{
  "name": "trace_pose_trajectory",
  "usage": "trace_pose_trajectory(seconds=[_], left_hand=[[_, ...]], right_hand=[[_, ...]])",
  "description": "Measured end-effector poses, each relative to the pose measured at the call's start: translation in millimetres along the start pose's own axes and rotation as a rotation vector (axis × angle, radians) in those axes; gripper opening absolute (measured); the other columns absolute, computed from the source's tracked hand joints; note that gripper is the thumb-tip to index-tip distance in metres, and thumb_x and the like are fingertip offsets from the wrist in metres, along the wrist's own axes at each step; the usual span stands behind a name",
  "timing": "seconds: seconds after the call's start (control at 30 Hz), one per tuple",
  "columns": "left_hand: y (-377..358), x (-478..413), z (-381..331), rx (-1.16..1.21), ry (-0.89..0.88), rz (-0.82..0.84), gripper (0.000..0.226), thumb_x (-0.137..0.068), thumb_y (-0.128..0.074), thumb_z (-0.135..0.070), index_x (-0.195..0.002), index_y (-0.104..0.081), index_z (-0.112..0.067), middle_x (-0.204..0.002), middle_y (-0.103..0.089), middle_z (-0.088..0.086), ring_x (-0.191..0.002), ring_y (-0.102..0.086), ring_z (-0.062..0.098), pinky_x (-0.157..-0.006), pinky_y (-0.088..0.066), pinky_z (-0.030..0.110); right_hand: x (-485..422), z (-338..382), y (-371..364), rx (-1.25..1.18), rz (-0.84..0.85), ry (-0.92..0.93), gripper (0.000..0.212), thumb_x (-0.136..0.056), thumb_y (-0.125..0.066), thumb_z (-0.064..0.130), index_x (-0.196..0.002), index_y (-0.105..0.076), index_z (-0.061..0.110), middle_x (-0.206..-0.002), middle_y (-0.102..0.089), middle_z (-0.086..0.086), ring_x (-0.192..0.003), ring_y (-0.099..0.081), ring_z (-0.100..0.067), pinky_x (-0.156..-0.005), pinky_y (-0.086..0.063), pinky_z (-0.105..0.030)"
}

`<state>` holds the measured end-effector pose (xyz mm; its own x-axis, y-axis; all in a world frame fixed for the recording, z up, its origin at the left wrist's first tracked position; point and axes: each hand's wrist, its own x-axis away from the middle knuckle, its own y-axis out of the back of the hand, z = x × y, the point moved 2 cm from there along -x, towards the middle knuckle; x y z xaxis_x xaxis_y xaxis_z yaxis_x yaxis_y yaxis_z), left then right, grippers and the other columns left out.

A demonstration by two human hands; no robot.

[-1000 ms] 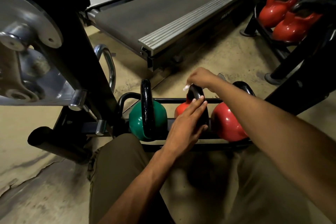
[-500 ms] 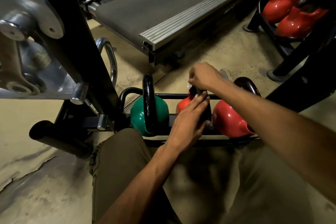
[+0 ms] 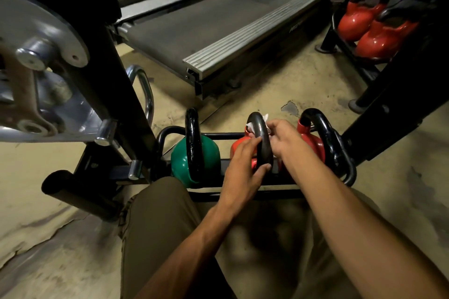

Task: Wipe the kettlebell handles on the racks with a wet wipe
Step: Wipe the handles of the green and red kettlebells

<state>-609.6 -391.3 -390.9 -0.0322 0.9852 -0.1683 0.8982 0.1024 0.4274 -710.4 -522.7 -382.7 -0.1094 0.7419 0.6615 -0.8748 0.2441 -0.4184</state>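
Three kettlebells sit in a low black rack (image 3: 243,193) in front of my knees: a green kettlebell (image 3: 181,160) on the left, a red middle kettlebell (image 3: 239,145) and a red right kettlebell (image 3: 313,145). All have black handles. My left hand (image 3: 243,172) grips the near side of the middle kettlebell's black handle (image 3: 261,128). My right hand (image 3: 283,138) presses a white wet wipe (image 3: 252,126) against the right side of that handle, near its top. Only scraps of the wipe show around the handle.
A treadmill deck (image 3: 213,22) lies on the floor beyond the rack. A black machine frame with a metal plate (image 3: 43,31) stands close on the left. A second rack with red kettlebells (image 3: 364,29) stands at the upper right. My knees (image 3: 165,213) are just below the rack.
My right hand has slid with the wipe from the top of the middle handle down its right side. My left hand has kept its hold on the near side. The camera moved closer.
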Motion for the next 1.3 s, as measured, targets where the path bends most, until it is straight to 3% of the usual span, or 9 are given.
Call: trace_pose_trajectory(seconds=[0.13, 0.33, 0.47, 0.63, 0.73, 0.8, 1.03, 1.17, 1.3], left_hand=[[-3, -5, 4, 0.175, 0.133, -0.001, 0.071, -0.090, -0.075, -0.018, -0.146, -0.042, -0.044, -0.141, -0.058, -0.001, -0.123, -0.062, 0.007, -0.105, -0.054, 0.038], [-4, -2, 12, 0.234, 0.231, 0.038, 0.074, -0.089, -0.076, -0.010, -0.153, -0.043, -0.027, -0.138, -0.062, 0.003, -0.122, -0.063, 0.007, -0.107, -0.051, 0.025], [-2, -3, 14, 0.126, 0.213, 0.073, 0.037, -0.092, -0.075, -0.022, -0.128, -0.069, -0.019, -0.118, -0.074, -0.003, -0.109, -0.068, 0.006, -0.101, -0.055, 0.032], [-3, -1, 18, 0.115, 0.244, 0.117, 0.031, -0.094, -0.071, -0.036, -0.123, -0.072, -0.025, -0.118, -0.073, -0.006, -0.108, -0.069, 0.006, -0.091, -0.060, 0.033], [-3, 0, 19, 0.134, 0.232, 0.111, 0.031, -0.093, -0.070, -0.038, -0.123, -0.072, -0.028, -0.115, -0.075, -0.008, -0.107, -0.070, 0.005, -0.098, -0.058, 0.041], [-3, 2, 19, 0.134, 0.242, 0.120, 0.035, -0.094, -0.069, -0.039, -0.126, -0.070, -0.028, -0.119, -0.074, -0.007, -0.110, -0.069, 0.005, -0.100, -0.057, 0.042], [-1, 1, 17, 0.151, 0.264, 0.142, 0.032, -0.096, -0.069, -0.035, -0.126, -0.071, -0.026, -0.119, -0.073, -0.007, -0.109, -0.069, 0.006, -0.102, -0.055, 0.042], [-1, -2, 19, 0.157, 0.276, 0.157, 0.034, -0.096, -0.070, -0.036, -0.128, -0.070, -0.026, -0.122, -0.073, -0.007, -0.113, -0.067, 0.005, -0.103, -0.055, 0.043], [-2, -2, 21, 0.145, 0.269, 0.145, 0.030, -0.095, -0.071, -0.033, -0.124, -0.072, -0.024, -0.116, -0.075, -0.007, -0.108, -0.069, 0.005, -0.100, -0.056, 0.042]], right_hand=[[4, 7, -6, 0.672, -0.280, 0.602, 0.011, -0.092, -0.069, 0.020, -0.087, -0.074, 0.012, -0.083, -0.074, -0.003, -0.079, -0.068, -0.022, -0.070, -0.056, -0.031], [13, 10, -21, 1.565, -0.086, 1.136, 0.022, -0.092, -0.055, 0.020, -0.093, -0.075, 0.013, -0.097, -0.071, -0.005, -0.086, -0.066, -0.023, -0.074, -0.054, -0.035], [36, -9, 5, 1.357, 0.049, 1.268, 0.022, -0.096, -0.059, 0.015, -0.106, -0.079, 0.013, -0.117, -0.073, -0.001, -0.110, -0.066, -0.013, -0.098, -0.052, -0.029], [52, -28, 14, 0.742, -0.279, 0.852, 0.024, -0.100, -0.056, 0.013, -0.112, -0.076, 0.011, -0.107, -0.076, 0.003, -0.100, -0.070, -0.015, -0.088, -0.058, -0.031], [42, -15, 4, 0.234, -0.104, 0.270, 0.030, -0.101, -0.043, 0.007, -0.090, -0.067, -0.007, -0.072, -0.075, -0.016, -0.075, -0.074, -0.028, -0.067, -0.059, -0.030], [37, -9, 0, 0.051, 0.080, -0.028, 0.034, -0.102, -0.035, 0.007, -0.110, -0.063, -0.011, -0.082, -0.076, -0.024, -0.084, -0.074, -0.032, -0.079, -0.058, -0.036], [21, -5, 0, 0.038, 0.032, 0.012, 0.031, -0.096, -0.040, 0.002, -0.118, -0.060, -0.008, -0.088, -0.076, -0.025, -0.082, -0.074, -0.034, -0.066, -0.059, -0.037], [15, 8, -10, 0.720, -0.279, 0.620, 0.016, -0.097, -0.058, 0.014, -0.088, -0.069, 0.007, -0.082, -0.070, -0.005, -0.078, -0.069, -0.028, -0.064, -0.050, -0.032], [29, 6, -21, 1.601, -0.172, 1.129, 0.026, -0.100, -0.051, 0.019, -0.111, -0.071, 0.009, -0.107, -0.066, -0.010, -0.091, -0.064, -0.026, -0.072, -0.053, -0.036]])
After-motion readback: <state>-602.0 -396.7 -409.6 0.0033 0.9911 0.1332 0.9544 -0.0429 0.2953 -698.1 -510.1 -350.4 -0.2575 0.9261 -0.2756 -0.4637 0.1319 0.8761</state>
